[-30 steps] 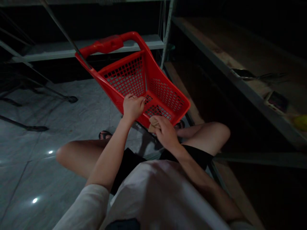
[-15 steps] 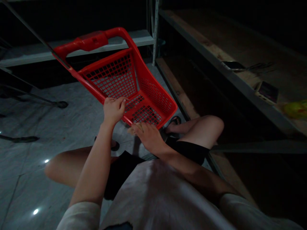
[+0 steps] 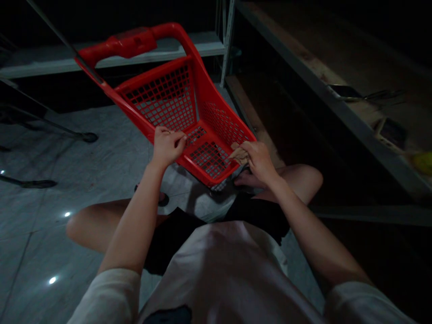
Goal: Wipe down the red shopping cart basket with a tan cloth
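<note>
A red plastic shopping basket (image 3: pixel 162 96) with grid walls and a looped handle stands tilted in front of me, with a dark metal rod along its left side. My left hand (image 3: pixel 168 146) is closed over the basket's left rim, thumb on the inner side. At the right rim, near the front corner, my right hand (image 3: pixel 259 162) grips a crumpled tan cloth (image 3: pixel 240 155), which touches the rim. Part of the cloth is hidden by the fingers. Nothing lies inside the basket that I can make out.
On the right runs a wooden shelf (image 3: pixel 310 63) with a phone (image 3: pixel 344 92), a second phone-like device (image 3: pixel 391 133) and a yellow item (image 3: pixel 423 162). Behind the basket is a white metal shelf (image 3: pixel 202 45). Dark legs with a caster (image 3: pixel 89 137) stand on the tiled floor at left.
My right hand has moved with the cloth from the basket's near left edge to its right rim. The left hand stays on the left rim. The view has shifted slightly.
</note>
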A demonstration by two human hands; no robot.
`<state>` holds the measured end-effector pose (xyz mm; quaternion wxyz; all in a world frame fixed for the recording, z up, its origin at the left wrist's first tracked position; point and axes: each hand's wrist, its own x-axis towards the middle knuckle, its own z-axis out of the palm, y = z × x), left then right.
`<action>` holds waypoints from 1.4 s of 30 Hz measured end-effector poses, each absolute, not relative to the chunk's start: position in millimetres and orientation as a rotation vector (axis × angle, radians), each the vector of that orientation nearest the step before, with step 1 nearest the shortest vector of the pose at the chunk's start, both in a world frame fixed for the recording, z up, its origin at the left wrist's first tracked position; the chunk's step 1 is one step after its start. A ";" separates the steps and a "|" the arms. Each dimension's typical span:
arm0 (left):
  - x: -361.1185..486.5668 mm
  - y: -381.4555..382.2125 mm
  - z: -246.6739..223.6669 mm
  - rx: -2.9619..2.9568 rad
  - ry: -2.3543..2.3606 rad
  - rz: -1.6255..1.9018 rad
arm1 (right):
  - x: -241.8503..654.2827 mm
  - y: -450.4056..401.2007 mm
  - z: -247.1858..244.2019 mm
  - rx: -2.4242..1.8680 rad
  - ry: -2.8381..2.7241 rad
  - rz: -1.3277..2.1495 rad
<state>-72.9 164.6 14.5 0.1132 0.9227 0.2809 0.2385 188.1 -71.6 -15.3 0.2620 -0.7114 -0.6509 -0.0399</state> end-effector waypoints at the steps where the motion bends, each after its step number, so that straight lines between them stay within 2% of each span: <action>1: -72.0 166.7 13.7 2.714 0.835 0.699 | 182.2 -68.9 -16.2 -1.920 -1.742 -0.082; 5: -72.2 185.5 10.9 2.737 0.929 0.675 | 109.2 -56.8 -17.7 -1.870 -1.934 0.071; 11: -85.6 195.7 21.4 2.838 0.918 0.665 | -2.8 -21.8 -16.8 -1.906 -2.032 -0.094; 17: -107.1 155.9 11.9 2.885 0.825 0.424 | 45.1 -13.7 -11.3 -1.772 -2.269 -0.141; 25: -112.1 173.2 2.8 2.750 0.694 0.458 | 163.0 -11.6 -3.4 -1.824 -2.229 -0.078; 28: -105.2 186.3 1.4 2.722 0.712 0.482 | 145.8 0.4 -16.5 -1.834 -2.086 -0.059; 36: -104.0 234.3 -5.7 2.736 0.874 0.547 | -0.5 57.3 -27.8 -1.822 -2.059 -0.134; 39: -110.2 238.7 0.6 2.731 0.844 0.582 | -9.7 79.4 -24.9 -1.726 -2.194 -0.153; 42: -119.5 236.9 4.4 2.671 0.860 0.646 | 22.1 84.7 -22.6 -1.698 -2.277 -0.113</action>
